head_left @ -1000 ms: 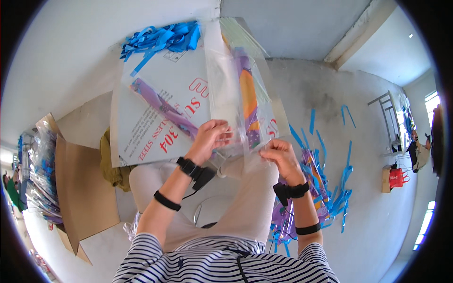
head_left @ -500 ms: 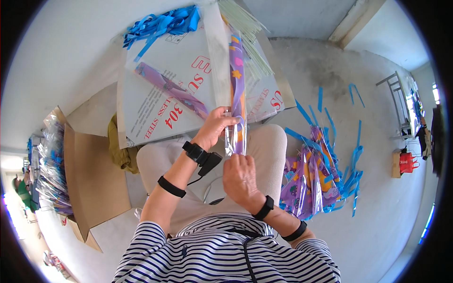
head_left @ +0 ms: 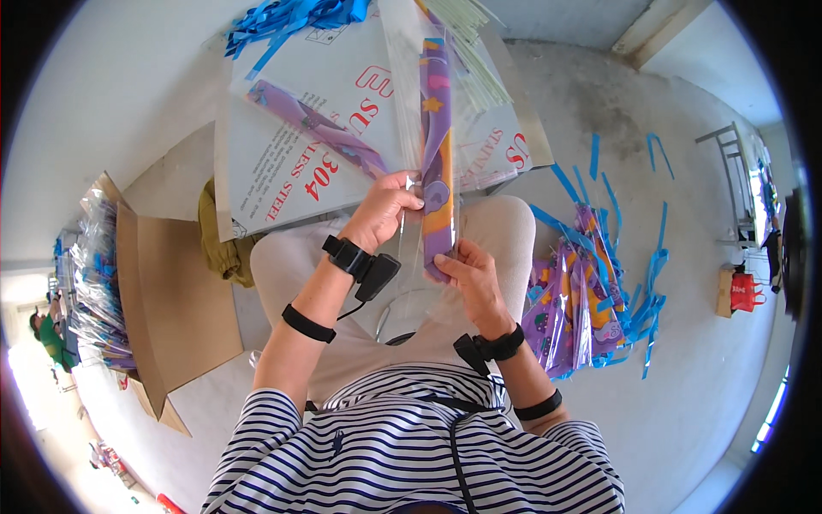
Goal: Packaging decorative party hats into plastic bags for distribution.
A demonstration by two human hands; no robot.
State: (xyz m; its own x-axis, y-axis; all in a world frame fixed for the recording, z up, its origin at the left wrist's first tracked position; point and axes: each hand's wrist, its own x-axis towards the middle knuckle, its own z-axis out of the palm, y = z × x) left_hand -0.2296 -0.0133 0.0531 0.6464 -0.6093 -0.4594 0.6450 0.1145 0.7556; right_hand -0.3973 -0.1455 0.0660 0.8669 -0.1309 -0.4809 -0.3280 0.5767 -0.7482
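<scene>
Purple packet [head_left: 437, 171] in clear sleeve, held by left hand [head_left: 387, 210] and right hand [head_left: 469, 278].

A pale grey concrete floor [head_left: 685, 360] carries everything. Ahead lies a large white printed sheet [head_left: 282, 163], with a purple patterned strip [head_left: 317, 128] lying on it and a tangle of blue strips [head_left: 282, 15] at its far edge. Left of the sheet sits a crumpled olive cloth [head_left: 218, 236], and further left a flattened brown cardboard box [head_left: 175, 300] beside a heap of clear-wrapped packs [head_left: 94, 283]. To the right, a pile of purple patterned packs [head_left: 574, 308] rests on the floor, with loose blue strips [head_left: 629, 206] scattered around it.
</scene>
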